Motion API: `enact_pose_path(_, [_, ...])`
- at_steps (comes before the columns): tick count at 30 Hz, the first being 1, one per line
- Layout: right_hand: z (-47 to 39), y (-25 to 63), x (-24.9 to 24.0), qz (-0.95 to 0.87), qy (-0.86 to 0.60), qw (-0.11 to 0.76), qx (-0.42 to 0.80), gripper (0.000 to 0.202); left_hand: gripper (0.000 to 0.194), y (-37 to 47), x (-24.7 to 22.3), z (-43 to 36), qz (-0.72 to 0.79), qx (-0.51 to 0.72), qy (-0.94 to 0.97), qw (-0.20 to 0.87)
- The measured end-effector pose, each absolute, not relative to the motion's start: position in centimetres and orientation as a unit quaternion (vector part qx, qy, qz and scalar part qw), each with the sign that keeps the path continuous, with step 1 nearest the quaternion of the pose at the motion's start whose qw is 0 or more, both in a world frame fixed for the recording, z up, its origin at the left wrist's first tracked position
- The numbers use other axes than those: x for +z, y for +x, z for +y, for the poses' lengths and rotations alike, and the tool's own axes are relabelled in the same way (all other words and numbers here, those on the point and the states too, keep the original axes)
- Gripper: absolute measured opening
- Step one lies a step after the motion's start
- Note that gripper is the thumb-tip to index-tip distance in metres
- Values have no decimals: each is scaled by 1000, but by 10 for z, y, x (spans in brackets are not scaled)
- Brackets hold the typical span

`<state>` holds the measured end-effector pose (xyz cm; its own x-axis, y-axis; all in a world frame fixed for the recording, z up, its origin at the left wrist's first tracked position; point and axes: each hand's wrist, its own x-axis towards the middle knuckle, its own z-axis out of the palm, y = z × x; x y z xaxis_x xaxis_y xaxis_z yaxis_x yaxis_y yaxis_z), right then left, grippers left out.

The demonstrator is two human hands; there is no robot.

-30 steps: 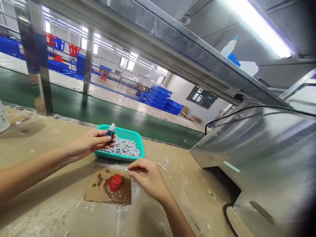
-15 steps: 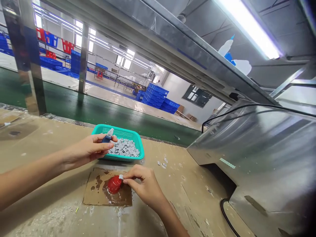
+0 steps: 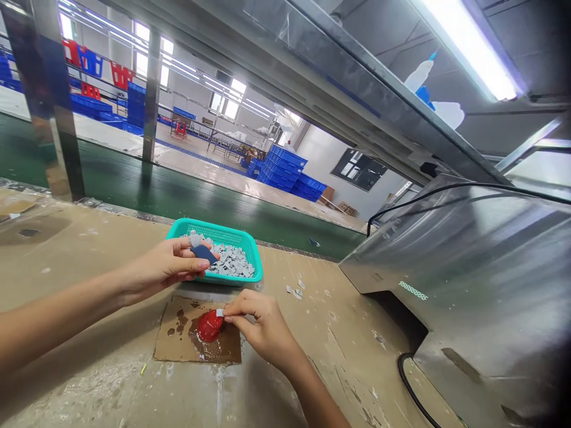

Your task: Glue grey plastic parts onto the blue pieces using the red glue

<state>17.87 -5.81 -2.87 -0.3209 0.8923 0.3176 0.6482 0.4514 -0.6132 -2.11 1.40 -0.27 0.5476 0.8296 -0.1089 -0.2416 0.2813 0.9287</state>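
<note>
My left hand [image 3: 185, 261] grips a small dark blue flat piece [image 3: 204, 254] with a whitish end, over the near left corner of a teal plastic basket [image 3: 257, 261]. Small grey pieces [image 3: 234, 261] fill the bottom of that basket. Between thumb and forefinger, my right hand [image 3: 256, 324] pinches a little pale grey piece [image 3: 219, 312]. It is held at the upper right edge of a wet, shiny red dome [image 3: 209, 327]; whether it touches I cannot tell. Under the dome lies a square of cardboard [image 3: 172, 348] with dark wet stains.
Several loose grey pieces [image 3: 295, 290] lie on the worktable [image 3: 285, 368] right of the basket. A metal housing [image 3: 482, 285] with a black cable [image 3: 413, 389] stands at right. Behind the table runs a green conveyor belt [image 3: 223, 202].
The blue piece in my left hand has turned, so its flat face now shows. My right hand still holds the grey piece by the red dome. The view has shifted slightly.
</note>
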Motion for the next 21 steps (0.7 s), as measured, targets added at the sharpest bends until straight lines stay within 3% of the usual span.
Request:
enact_pose_path(4, [-57, 179, -30, -781, -492, 328, 200, 16, 17, -20, -3, 13, 288, 357, 488, 742])
enact_pose_path(21, [-59, 178, -31, -777, -502, 330, 188, 16, 34, -16, -14, 4, 349, 368, 591, 628])
